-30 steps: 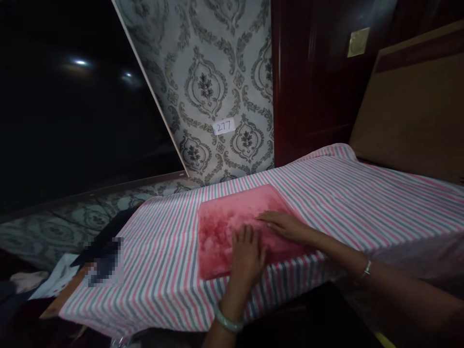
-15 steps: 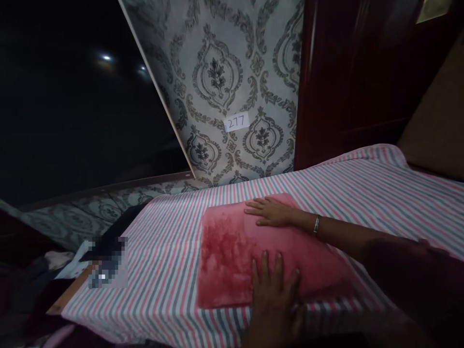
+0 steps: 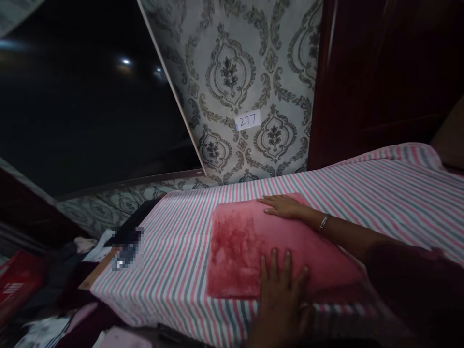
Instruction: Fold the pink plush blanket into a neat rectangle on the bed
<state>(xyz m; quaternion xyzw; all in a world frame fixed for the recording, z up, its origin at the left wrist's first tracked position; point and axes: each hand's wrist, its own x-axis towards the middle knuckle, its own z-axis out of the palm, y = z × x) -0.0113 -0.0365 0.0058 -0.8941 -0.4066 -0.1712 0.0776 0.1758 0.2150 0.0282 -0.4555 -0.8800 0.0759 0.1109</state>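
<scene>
A folded pink plush cloth (image 3: 232, 261) lies flat on the striped sheet, its left part a darker, brushed red. My right hand (image 3: 284, 207), with a bracelet on its wrist, reaches in from the right and rests palm down near the cloth's far edge, fingers stretched toward the left. Closer to me, my left hand (image 3: 281, 295) lies over the cloth's near edge with its fingers spread. Neither hand grips anything. Beyond my right forearm, part of the cloth is hidden, and its right end is dim.
Pink, grey and white stripes mark the sheet (image 3: 174, 241) over the raised surface. Behind stand a dark screen (image 3: 90, 111), patterned wallpaper with a paper label (image 3: 248, 119) reading 277, and a dark red panel (image 3: 362, 87). Clothes and a red item (image 3: 20, 285) lie lower left.
The view has turned a little left, so the scene sits farther right and more clothes and the red item show. Both hands stay spread on the cloth, nearly unmoved.
</scene>
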